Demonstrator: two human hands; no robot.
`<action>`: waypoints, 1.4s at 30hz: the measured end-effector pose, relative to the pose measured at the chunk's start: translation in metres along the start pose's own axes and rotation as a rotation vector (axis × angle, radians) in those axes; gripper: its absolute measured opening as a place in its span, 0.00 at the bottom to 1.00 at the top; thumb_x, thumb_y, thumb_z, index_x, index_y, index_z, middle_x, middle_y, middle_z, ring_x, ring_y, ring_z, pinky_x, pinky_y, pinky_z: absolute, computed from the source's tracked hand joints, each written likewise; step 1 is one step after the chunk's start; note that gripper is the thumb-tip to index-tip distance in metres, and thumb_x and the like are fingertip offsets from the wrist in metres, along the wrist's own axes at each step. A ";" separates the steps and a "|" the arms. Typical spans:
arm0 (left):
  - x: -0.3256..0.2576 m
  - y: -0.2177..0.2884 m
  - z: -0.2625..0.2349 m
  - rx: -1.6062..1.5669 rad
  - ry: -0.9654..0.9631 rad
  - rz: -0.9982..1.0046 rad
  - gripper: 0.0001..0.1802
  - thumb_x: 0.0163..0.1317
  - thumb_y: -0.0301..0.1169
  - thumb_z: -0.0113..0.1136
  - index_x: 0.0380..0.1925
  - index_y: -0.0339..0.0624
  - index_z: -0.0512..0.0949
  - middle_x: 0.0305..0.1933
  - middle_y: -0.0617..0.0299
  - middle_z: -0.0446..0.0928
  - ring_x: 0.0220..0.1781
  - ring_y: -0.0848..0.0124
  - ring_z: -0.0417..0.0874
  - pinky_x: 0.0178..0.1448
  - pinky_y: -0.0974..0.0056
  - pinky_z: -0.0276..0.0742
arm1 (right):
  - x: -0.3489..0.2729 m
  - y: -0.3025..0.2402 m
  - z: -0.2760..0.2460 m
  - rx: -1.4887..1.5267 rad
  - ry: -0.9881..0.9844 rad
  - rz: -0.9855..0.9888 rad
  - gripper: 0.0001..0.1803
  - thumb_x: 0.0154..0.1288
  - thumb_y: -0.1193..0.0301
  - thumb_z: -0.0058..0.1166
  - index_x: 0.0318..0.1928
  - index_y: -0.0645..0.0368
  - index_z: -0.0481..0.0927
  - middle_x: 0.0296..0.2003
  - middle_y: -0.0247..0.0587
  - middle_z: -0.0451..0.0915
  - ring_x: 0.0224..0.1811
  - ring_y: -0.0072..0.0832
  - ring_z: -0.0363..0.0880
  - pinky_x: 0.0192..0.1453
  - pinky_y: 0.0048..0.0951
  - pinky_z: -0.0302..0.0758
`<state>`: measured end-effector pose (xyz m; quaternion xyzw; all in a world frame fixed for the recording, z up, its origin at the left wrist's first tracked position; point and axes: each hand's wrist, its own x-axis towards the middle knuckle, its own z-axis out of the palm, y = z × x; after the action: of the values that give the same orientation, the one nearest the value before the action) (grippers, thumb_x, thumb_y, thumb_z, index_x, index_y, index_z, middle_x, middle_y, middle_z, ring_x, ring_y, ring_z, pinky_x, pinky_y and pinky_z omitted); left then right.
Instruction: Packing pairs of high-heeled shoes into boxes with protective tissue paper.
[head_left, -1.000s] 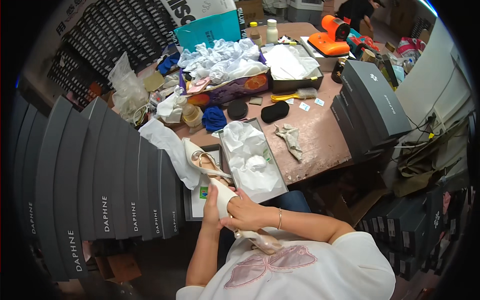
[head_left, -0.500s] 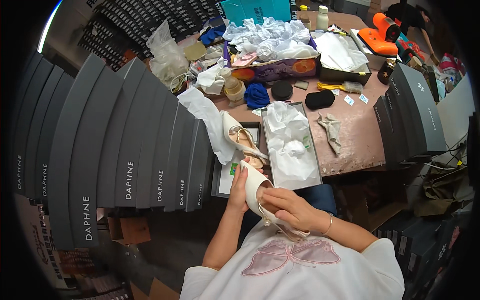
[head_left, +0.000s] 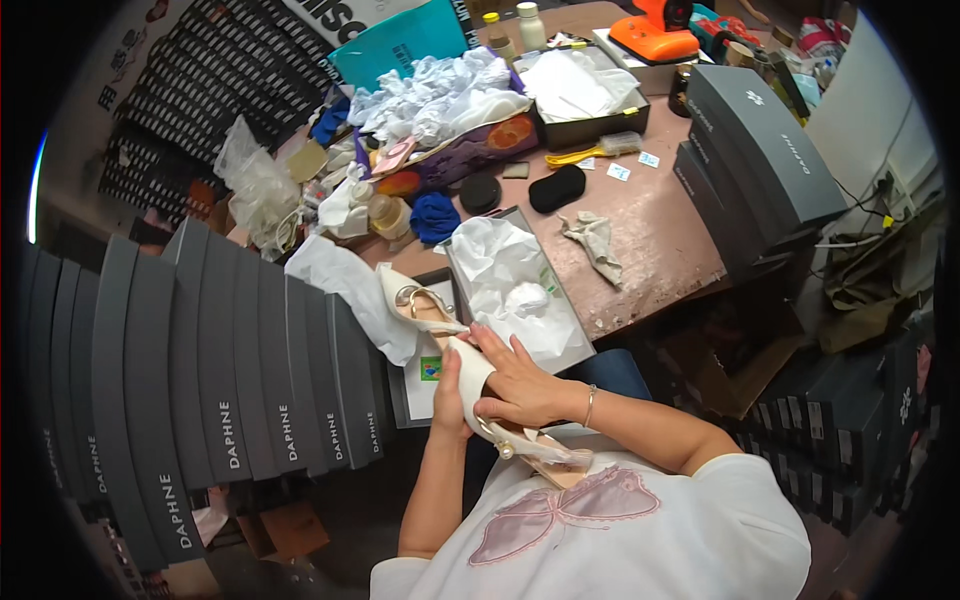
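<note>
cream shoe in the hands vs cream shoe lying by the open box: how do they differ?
The cream pointed slingback shoe in the hands is gripped by the left hand and right hand, toe toward the table, above the lap. The cream shoe by the tissue-lined shoebox lies untouched on white tissue, its insole and metal buckle showing. Both share colour and pointed shape, seemingly a pair.

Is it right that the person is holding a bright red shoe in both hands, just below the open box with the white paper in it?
Not quite. The shoe is cream white, not red. The head view shows the left hand and right hand both on it, just below the open box lined with white tissue paper.
</note>
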<state>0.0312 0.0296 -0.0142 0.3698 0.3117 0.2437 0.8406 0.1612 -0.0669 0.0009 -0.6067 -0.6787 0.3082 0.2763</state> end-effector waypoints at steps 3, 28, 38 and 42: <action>-0.001 0.003 -0.006 -0.053 0.040 -0.065 0.23 0.74 0.47 0.40 0.60 0.45 0.64 0.58 0.58 0.71 0.59 0.66 0.73 0.61 0.59 0.72 | 0.021 0.002 0.030 0.121 0.138 0.066 0.45 0.69 0.39 0.35 0.50 0.78 0.77 0.74 0.62 0.31 0.77 0.55 0.26 0.72 0.65 0.35; -0.029 -0.005 -0.018 0.030 0.152 0.029 0.25 0.74 0.42 0.39 0.66 0.45 0.56 0.53 0.50 0.73 0.51 0.63 0.79 0.55 0.58 0.78 | -0.017 -0.011 0.035 0.158 0.144 0.024 0.27 0.70 0.52 0.41 0.52 0.62 0.78 0.69 0.57 0.56 0.74 0.56 0.45 0.72 0.65 0.42; -0.023 0.005 0.000 0.030 0.089 0.034 0.26 0.74 0.46 0.40 0.66 0.49 0.56 0.47 0.48 0.75 0.47 0.58 0.81 0.50 0.56 0.80 | -0.027 -0.025 0.000 0.083 0.049 -0.161 0.31 0.70 0.47 0.38 0.49 0.67 0.75 0.50 0.56 0.74 0.59 0.51 0.68 0.68 0.59 0.49; -0.022 -0.003 -0.018 -0.019 0.170 -0.031 0.24 0.74 0.48 0.40 0.64 0.50 0.58 0.45 0.50 0.76 0.46 0.59 0.81 0.50 0.56 0.80 | 0.014 -0.011 0.040 0.053 0.017 -0.121 0.39 0.70 0.44 0.35 0.45 0.77 0.73 0.45 0.68 0.73 0.56 0.58 0.67 0.68 0.65 0.45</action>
<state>0.0039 0.0217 -0.0184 0.3349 0.3854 0.2643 0.8182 0.1226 -0.0571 -0.0173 -0.5596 -0.7033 0.3036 0.3164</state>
